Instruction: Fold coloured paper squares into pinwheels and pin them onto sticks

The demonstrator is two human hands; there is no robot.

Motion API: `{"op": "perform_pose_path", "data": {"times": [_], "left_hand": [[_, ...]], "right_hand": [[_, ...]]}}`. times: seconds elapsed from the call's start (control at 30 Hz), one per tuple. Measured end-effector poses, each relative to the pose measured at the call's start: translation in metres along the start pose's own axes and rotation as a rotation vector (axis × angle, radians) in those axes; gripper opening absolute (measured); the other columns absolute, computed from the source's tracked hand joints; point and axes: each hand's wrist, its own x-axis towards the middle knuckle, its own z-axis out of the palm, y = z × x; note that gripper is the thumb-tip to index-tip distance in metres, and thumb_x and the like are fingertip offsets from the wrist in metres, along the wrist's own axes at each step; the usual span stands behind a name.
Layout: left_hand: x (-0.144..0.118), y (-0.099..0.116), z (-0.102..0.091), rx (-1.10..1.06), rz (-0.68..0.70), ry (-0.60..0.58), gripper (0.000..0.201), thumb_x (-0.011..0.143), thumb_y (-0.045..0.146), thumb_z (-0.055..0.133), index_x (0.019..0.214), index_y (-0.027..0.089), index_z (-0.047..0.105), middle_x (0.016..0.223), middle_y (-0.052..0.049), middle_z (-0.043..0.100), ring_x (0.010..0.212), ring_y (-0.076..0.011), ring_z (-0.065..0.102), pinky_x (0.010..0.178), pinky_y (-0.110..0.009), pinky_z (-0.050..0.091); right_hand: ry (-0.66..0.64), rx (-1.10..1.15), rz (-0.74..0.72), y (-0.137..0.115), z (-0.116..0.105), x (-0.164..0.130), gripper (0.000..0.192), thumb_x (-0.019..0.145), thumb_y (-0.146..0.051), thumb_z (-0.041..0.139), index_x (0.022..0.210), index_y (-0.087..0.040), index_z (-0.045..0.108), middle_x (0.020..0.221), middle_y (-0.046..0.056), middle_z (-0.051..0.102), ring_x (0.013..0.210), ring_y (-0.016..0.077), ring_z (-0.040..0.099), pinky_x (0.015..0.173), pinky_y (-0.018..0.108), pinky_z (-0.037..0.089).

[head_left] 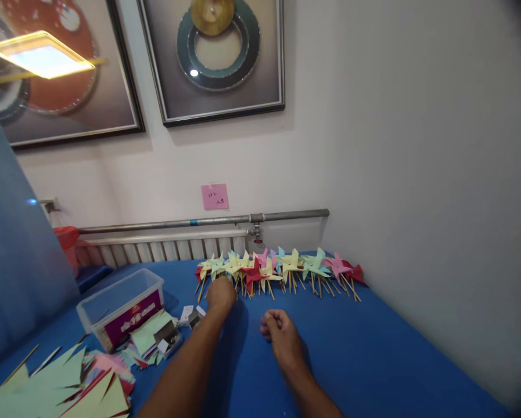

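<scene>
Several paper pinwheels (252, 273) on wooden sticks lie in an overlapping row at the far edge of the blue table, in red, pink, yellow, green and blue. My left hand (222, 295) reaches to the left part of this row, beside a pale green pinwheel (217, 265). It looks closed, with its fingertips and anything in them hidden behind the knuckles. Nearer to me, my right hand (281, 335) hovers over or rests on the blue cloth (351, 360). Its fingers are loosely curled in, and nothing shows in them.
To the left stands a clear plastic box (125, 307) with a purple label. In front of it lie cut paper sheets (46, 383) and small open boxes (168, 337). A radiator (155, 249) and pipe (208, 222) run along the wall behind. A blue curtain (16, 249) hangs at left.
</scene>
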Motion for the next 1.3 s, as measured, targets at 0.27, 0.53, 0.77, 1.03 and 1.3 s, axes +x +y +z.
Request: {"op": "perform_pose_path", "data": {"times": [0.27, 0.53, 0.77, 1.03, 1.3], "left_hand": [[-0.119, -0.035, 0.022, 0.154, 0.393, -0.1, 0.027, 0.094, 0.022, 0.049, 0.102, 0.016, 0.074, 0.1, -0.016, 0.078, 0.091, -0.03, 0.074, 0.075, -0.033, 0.046], [-0.133, -0.079, 0.038, 0.116, 0.533, -0.095, 0.027, 0.096, 0.02, 0.045, 0.099, 0.018, 0.072, 0.097, -0.014, 0.078, 0.086, -0.0251, 0.073, 0.071, -0.031, 0.044], [-0.126, -0.085, 0.029, 0.106, 0.638, -0.122, 0.025, 0.096, 0.023, 0.049, 0.098, 0.019, 0.074, 0.094, -0.014, 0.078, 0.084, -0.0257, 0.074, 0.068, -0.032, 0.044], [-0.121, -0.088, 0.023, 0.081, 0.549, -0.055, 0.027, 0.097, 0.033, 0.05, 0.098, 0.023, 0.075, 0.09, -0.011, 0.076, 0.082, -0.0274, 0.072, 0.067, -0.036, 0.044], [-0.116, -0.09, 0.019, 0.086, 0.457, -0.102, 0.024, 0.093, 0.026, 0.051, 0.099, 0.018, 0.073, 0.099, -0.013, 0.075, 0.09, -0.0269, 0.071, 0.073, -0.035, 0.046]], "right_hand": [[-0.142, -0.276, -0.243, -0.023, 0.005, -0.033, 0.023, 0.089, -0.047, 0.053, 0.087, -0.028, 0.065, 0.079, 0.002, 0.073, 0.075, 0.0236, 0.07, 0.07, 0.032, 0.051], [-0.328, -0.41, -0.374, -0.034, 0.015, -0.061, 0.035, 0.094, -0.051, 0.051, 0.071, -0.026, 0.057, 0.07, 0.001, 0.064, 0.07, 0.0214, 0.059, 0.066, 0.03, 0.043], [-0.416, -0.473, -0.43, -0.033, 0.021, -0.078, 0.041, 0.098, -0.049, 0.047, 0.065, -0.024, 0.046, 0.06, -0.003, 0.053, 0.058, 0.0163, 0.049, 0.059, 0.029, 0.033], [-0.518, -0.543, -0.525, -0.041, 0.019, -0.08, 0.025, 0.098, -0.043, 0.055, 0.084, -0.026, 0.067, 0.083, 0.003, 0.073, 0.075, 0.0209, 0.065, 0.073, 0.032, 0.047], [-0.463, -0.625, -0.641, -0.02, 0.019, -0.076, 0.07, 0.083, -0.018, 0.057, 0.151, -0.031, 0.047, 0.162, 0.009, 0.043, 0.149, 0.03, 0.04, 0.123, 0.057, 0.032]]}}
